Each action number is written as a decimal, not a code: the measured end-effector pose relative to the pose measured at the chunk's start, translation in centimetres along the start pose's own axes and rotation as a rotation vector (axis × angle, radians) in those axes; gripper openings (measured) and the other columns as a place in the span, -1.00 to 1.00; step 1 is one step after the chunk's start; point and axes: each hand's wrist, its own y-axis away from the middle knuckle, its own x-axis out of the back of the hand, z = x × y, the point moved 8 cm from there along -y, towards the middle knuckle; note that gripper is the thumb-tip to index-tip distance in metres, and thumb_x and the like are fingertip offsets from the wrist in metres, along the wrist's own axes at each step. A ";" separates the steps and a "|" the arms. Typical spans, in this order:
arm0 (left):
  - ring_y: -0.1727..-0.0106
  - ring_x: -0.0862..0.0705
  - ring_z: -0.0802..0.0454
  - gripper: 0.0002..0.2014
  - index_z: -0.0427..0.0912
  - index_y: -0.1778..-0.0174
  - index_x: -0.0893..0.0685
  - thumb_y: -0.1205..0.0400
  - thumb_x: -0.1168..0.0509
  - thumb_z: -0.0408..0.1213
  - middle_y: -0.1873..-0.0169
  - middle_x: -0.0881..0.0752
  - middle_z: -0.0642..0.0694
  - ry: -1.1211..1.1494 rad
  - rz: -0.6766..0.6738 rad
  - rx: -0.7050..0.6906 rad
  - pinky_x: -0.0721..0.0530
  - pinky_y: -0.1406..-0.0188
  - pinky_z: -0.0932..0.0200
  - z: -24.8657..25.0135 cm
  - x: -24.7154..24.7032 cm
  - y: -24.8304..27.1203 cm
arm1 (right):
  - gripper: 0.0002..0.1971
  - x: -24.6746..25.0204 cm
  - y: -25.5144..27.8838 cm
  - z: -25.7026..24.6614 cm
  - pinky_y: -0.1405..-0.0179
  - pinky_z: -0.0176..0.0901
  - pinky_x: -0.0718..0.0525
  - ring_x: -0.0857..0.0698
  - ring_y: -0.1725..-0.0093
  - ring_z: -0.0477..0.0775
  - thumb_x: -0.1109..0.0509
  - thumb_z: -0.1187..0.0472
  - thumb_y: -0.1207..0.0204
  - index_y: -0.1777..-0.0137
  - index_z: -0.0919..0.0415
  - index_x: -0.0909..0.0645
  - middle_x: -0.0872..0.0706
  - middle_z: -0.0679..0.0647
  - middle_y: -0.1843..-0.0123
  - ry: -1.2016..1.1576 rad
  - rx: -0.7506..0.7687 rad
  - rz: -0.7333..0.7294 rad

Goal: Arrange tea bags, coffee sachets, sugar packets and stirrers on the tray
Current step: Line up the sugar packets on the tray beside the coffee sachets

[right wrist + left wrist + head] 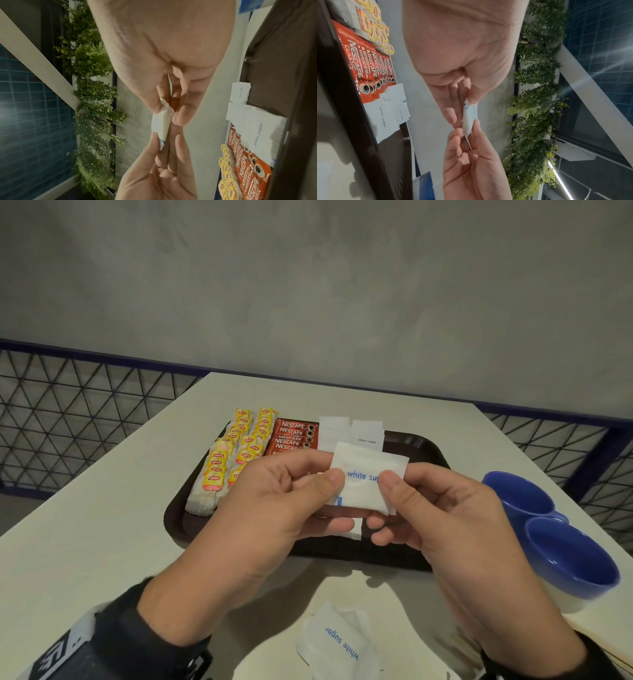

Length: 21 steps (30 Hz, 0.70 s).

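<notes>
Above the tray's (421, 446) near edge, both hands, left (270, 508) and right (445, 515), pinch one sugar packet (366, 484) by its sides. Best to lay it flat at twelve o'clock, overlapping the sugar row (366, 433) beside the coffee sachets (294, 436), letting go only once it rests there.

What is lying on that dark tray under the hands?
On the tray: yellow-tagged tea bags, red coffee sachets and white sugar packets at its far end. Both hands and the sugar packet they pinch cover the tray's middle.

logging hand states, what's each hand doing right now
Left hand: closed, pinching the left edge of the white sugar packet.
Right hand: closed, pinching the same packet's right edge.
</notes>
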 end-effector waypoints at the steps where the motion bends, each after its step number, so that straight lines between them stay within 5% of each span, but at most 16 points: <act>1: -0.01 -0.90 -0.20 -0.79 -0.28 -0.17 -0.79 -0.71 -0.30 -0.35 -0.02 -0.90 -0.21 -0.014 0.000 -0.006 -0.87 0.09 0.11 0.0 0.0 0.0 | -0.82 0.0 0.0 0.0 0.29 -0.09 -0.86 -0.79 0.32 0.17 -0.50 0.14 -0.42 0.06 0.19 -0.85 -0.88 0.21 0.14 -0.006 -0.003 0.008; 9: -0.08 -0.87 -0.09 -0.72 -0.25 -0.03 -0.91 -0.51 -0.45 -0.18 0.03 -0.91 -0.16 -0.126 0.075 -0.055 -0.87 -0.04 0.01 0.3 0.8 -0.3 | -0.85 0.2 0.3 -0.6 0.28 -0.18 -0.81 -0.77 0.32 0.04 -0.50 0.17 -0.40 0.06 0.08 -0.85 -0.90 0.09 0.13 0.019 0.067 0.049; 12: -0.07 -0.88 -0.12 -0.75 -0.24 -0.06 -0.90 -0.52 -0.47 -0.24 0.01 -0.91 -0.15 -0.116 0.107 -0.067 -0.86 -0.07 -0.13 0.6 1.3 -0.3 | -0.82 0.1 0.5 -0.8 0.30 -0.17 -0.79 -0.75 0.31 0.01 -0.49 0.13 -0.36 0.05 0.06 -0.84 -0.90 0.05 0.14 0.055 0.092 0.041; 21: -0.03 -0.89 -0.14 -0.84 -0.20 -0.03 -0.91 -0.62 -0.44 -0.39 0.04 -0.91 -0.19 -0.138 0.139 -0.053 -0.81 -0.06 -0.12 0.5 1.5 -0.2 | -0.80 -0.1 0.7 -0.9 0.38 -0.20 -0.73 -0.69 0.38 -0.04 -0.50 0.05 -0.37 0.05 0.03 -0.86 -0.86 0.14 0.23 0.151 0.086 0.022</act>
